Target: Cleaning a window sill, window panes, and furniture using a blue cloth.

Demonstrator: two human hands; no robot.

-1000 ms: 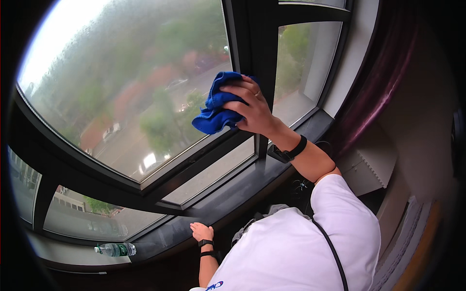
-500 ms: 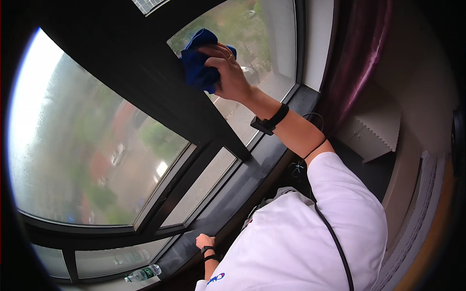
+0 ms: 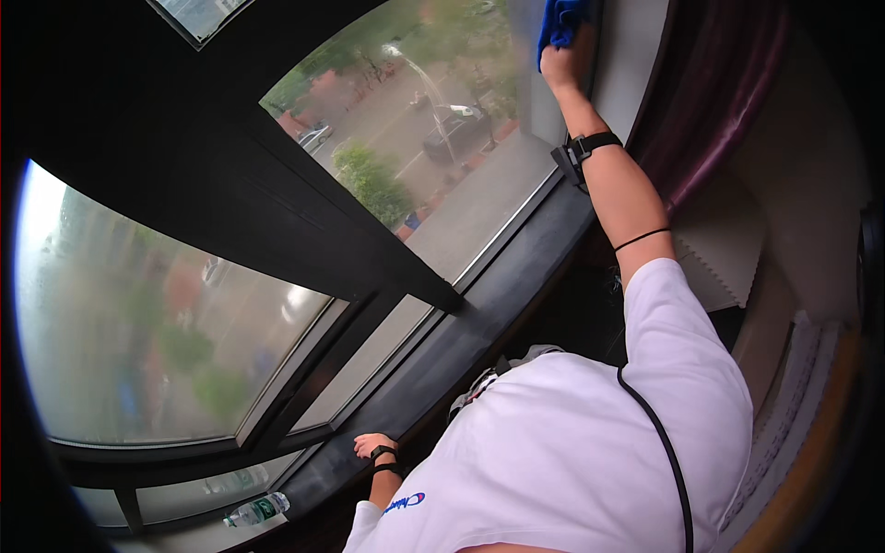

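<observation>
My right hand (image 3: 564, 66) is raised at the top right, its fingers closed on a bunched blue cloth (image 3: 559, 24). The cloth lies against the right side of the window pane (image 3: 452, 101), by the dark window frame; its upper part runs out of view. A black strap with a small box circles my right wrist. Low on the left, my left hand (image 3: 373, 447) is by the dark sill (image 3: 415, 359), its fingers curled and nothing visible in them. It also wears black bands.
A clear plastic bottle with a green label (image 3: 258, 510) lies on the ledge left of my left hand. A thick dark post (image 3: 304, 198) divides the panes. A fogged pane (image 3: 157, 323) is at left, a purple curtain (image 3: 701, 120) at right. A black cable (image 3: 659, 433) crosses my shirt.
My right hand has swept the blue cloth from beside the dark post rightward and up to the pane's right edge. My left hand stays near the sill. The view has shifted.
</observation>
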